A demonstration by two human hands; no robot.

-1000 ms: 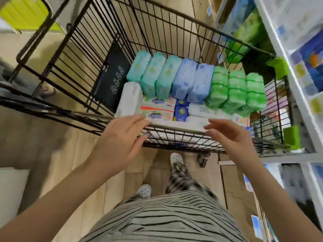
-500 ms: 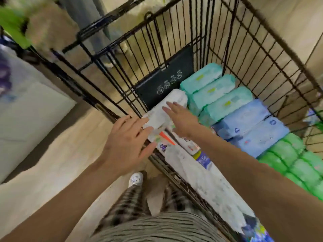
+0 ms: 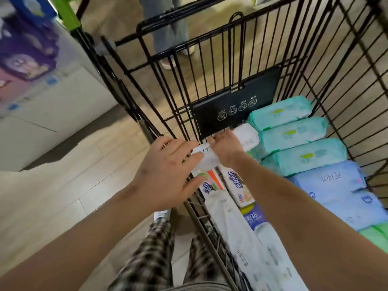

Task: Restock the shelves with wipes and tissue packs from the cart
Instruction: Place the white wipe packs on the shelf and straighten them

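Left hand [image 3: 168, 171]: we see the fingers spread and fairly straight, pressed on the near end of the white pack [image 3: 248, 136], right at the rim of the cart [image 3: 165, 17].
Right hand [image 3: 225, 148]: on top of that same pack, fingers bent over its far edge, gripping it.
White pack: lying in the cart's corner, under the black sign [image 3: 237, 106], not lifted out yet.
Cart load: teal packs [image 3: 294, 135] in a row, blue packs [image 3: 327, 181] beside them, a glimpse of green packs [image 3: 375, 232], more white ones along the near wall.
Shelves [image 3: 52, 106]: off to the left, blurred.
Done: we judge very little, with the cart this full.
Left: lift this pack, shelve it, then clear the rest.
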